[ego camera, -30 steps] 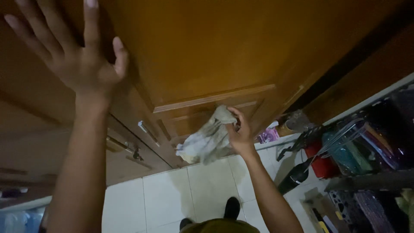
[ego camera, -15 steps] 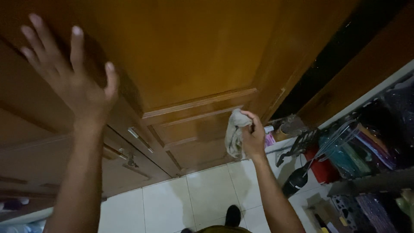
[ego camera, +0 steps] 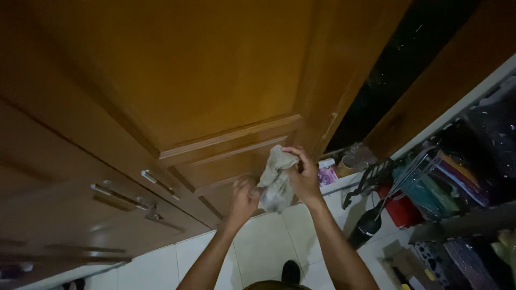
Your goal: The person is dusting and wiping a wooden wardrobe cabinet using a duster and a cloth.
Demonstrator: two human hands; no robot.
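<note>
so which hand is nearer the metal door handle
Left. The left hand is at the rag's lower edge, on the metal door handle's side; the right hand grips the rag farther right.

Both hands are on a crumpled grey rag right in front of the wooden door. Right hand pinches its top, left hand meets its lower edge. White tiled floor below the door, cluttered rack off to its right.

Left hand motion-blurred, fingers indistinct; cloth hides right hand's fingertips; shelf items at right too dark to identify; both arms cut off at bottom edge
</note>
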